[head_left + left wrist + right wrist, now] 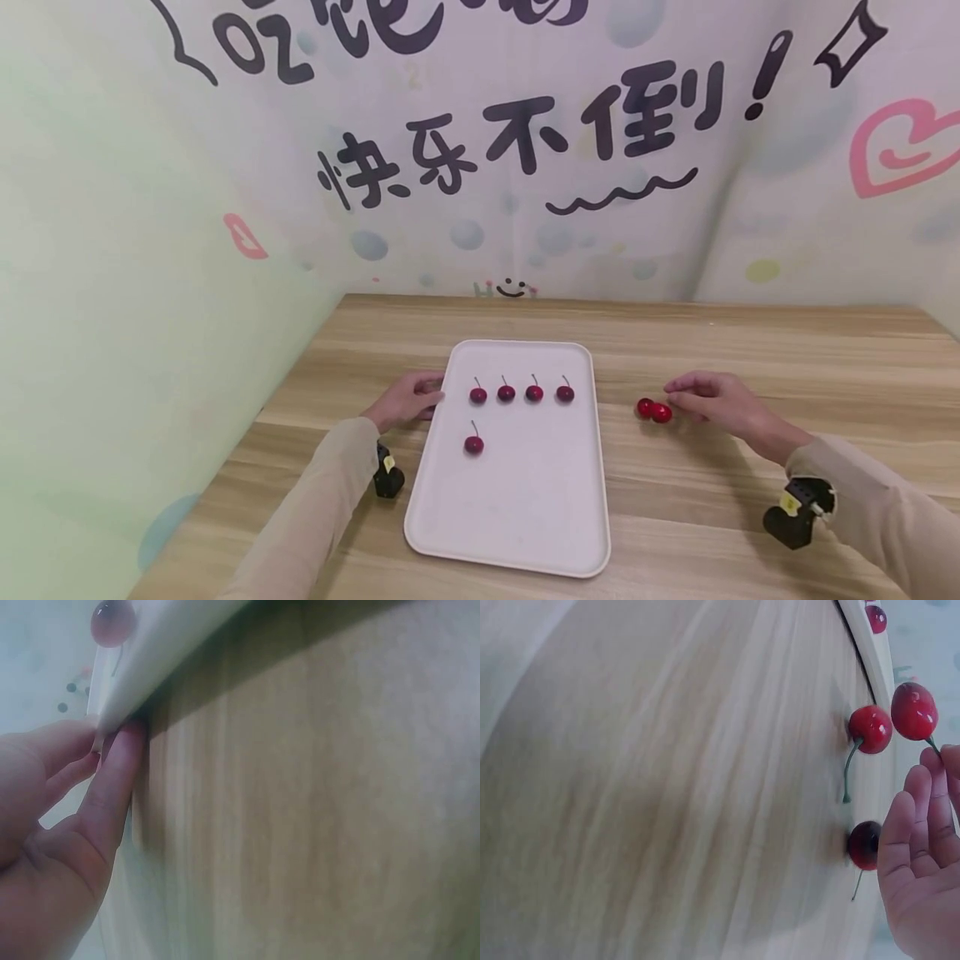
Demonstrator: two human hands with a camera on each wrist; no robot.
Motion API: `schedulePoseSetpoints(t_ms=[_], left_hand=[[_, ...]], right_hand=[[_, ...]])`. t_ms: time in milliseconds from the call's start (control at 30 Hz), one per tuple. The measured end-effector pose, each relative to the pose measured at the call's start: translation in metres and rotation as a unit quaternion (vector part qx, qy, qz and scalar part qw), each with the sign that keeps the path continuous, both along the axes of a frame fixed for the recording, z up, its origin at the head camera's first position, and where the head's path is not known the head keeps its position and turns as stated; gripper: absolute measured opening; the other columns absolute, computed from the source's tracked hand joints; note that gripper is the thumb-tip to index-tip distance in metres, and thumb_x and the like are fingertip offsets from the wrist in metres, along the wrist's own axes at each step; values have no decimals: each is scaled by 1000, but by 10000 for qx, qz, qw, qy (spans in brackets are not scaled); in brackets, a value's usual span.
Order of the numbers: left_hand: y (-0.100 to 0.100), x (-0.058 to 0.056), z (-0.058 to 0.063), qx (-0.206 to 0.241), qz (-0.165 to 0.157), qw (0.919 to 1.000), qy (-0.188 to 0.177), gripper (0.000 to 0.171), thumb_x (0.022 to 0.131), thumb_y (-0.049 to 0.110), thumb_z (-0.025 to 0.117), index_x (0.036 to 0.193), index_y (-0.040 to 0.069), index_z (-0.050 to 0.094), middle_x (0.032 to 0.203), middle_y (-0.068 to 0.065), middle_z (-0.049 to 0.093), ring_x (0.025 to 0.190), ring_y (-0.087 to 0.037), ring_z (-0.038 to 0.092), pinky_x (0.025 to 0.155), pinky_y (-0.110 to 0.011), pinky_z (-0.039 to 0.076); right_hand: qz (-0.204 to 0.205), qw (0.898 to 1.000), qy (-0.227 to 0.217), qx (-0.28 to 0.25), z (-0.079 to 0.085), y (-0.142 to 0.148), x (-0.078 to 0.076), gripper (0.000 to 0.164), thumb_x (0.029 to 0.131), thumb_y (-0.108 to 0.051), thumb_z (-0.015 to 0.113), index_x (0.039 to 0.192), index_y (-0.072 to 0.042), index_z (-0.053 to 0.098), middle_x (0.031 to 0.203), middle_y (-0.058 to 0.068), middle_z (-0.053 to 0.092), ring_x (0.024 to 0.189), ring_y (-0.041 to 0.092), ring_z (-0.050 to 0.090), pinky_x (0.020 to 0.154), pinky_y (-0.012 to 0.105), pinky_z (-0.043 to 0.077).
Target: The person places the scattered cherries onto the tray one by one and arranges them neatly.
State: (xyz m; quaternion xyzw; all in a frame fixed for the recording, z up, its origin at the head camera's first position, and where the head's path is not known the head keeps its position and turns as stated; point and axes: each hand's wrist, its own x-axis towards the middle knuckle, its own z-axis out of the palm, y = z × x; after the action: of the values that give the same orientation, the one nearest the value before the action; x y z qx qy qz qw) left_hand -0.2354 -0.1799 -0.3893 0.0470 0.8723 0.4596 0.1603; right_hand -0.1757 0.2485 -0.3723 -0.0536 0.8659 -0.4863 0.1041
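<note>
My left hand (407,400) is at the left edge of a white rectangular tray (532,500), pinching its rim between thumb and fingers (67,746). On the tray stand several dark red cherries in a row, such as one cherry (534,393), with a single cherry (474,445) below the row's left end. Right of the tray, my right hand (723,406) pinches a bright red cherry (914,711) by the tip of its green stem. Close by on the table are another red cherry (870,729) and a darker cherry (865,845), partly hidden behind the hand.
The tray lies on a wood-grain table (675,533). Behind the table hangs a pale printed backdrop (510,242) with dark lettering. A small black camera (797,512) is worn on the right wrist, another camera (387,475) on the left.
</note>
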Motion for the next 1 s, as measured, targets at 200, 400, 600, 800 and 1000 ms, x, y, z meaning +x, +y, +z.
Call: schedulePoseSetpoints(t_ms=[200, 400, 600, 800, 1000], left_hand=[[-1, -2, -1, 113, -57, 9999, -13, 42, 88, 6, 53, 129, 4, 45, 99, -15, 59, 84, -21, 61, 69, -29, 54], [-2, -3, -1, 107, -20, 9999, -37, 42, 88, 6, 54, 129, 5, 45, 99, -15, 59, 83, -20, 61, 68, -29, 54], [-1, -3, -1, 89, -45, 9999, -48, 43, 87, 6, 54, 129, 5, 45, 98, -14, 59, 81, -19, 61, 68, -28, 54], [-1, -2, 0, 42, -7, 10000, -65, 42, 87, 7, 54, 129, 5, 45, 99, -14, 58, 82, -19, 60, 69, -28, 54], [-1, -1, 0, -61, -24, 10000, -50, 43, 87, 9, 55, 130, 6, 45, 99, -13, 57, 81, -18, 59, 69, -28, 54]], right_hand=[[78, 9999, 77, 24, 12, -17, 4, 49, 86, -35, 56, 115, 4, 52, 106, 15, 59, 88, 22, 55, 71, 32, 50], [320, 9993, 62, -200, 19, -43, 4, 44, 87, -30, 57, 113, 5, 53, 106, 16, 59, 91, 25, 54, 77, 36, 49], [596, 9956, -43, -721, 18, -69, 1, 41, 85, -23, 60, 112, 8, 53, 105, 19, 58, 89, 24, 58, 79, 39, 51], [753, 9929, -151, -914, 17, -95, -1, 39, 83, -20, 63, 110, 7, 54, 98, 18, 59, 85, 21, 60, 78, 40, 51], [1071, 9889, -230, -999, 16, -119, -3, 31, 83, -12, 62, 105, 8, 56, 93, 17, 60, 80, 20, 61, 71, 33, 54]])
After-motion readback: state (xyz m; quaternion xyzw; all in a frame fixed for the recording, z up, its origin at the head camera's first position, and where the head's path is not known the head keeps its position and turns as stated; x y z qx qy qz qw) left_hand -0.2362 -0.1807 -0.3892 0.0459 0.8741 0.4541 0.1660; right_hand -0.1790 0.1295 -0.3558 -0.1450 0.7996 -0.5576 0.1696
